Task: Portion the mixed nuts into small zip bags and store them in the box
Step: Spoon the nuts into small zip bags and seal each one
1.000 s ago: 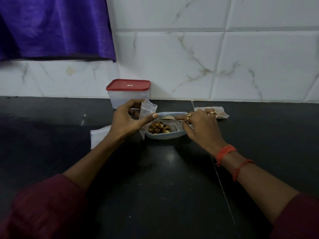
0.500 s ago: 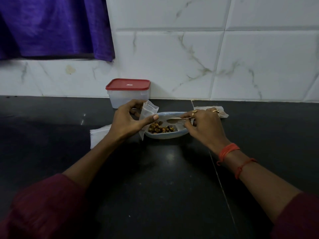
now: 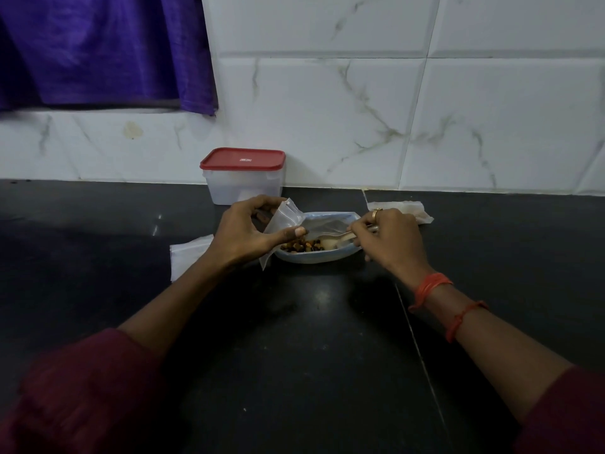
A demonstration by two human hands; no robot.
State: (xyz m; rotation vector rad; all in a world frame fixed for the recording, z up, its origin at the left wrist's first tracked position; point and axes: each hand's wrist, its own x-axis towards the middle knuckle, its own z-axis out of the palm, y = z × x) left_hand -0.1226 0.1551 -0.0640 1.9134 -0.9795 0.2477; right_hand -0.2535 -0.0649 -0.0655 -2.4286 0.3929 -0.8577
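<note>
My left hand (image 3: pixel 248 234) pinched a small zip bag (image 3: pixel 284 217) between thumb and curled fingers, over the left end of the dish (image 3: pixel 314 258). My right hand (image 3: pixel 389 239) gripped the spoon (image 3: pixel 337 238) by its handle, with the spoon lying left to right and its bowl pointing left at the bag. The mixed nuts (image 3: pixel 301 246) lay between them, just under the bag (the spoon was already beside them). The box (image 3: pixel 244 178) stood behind with its lid on.
</note>
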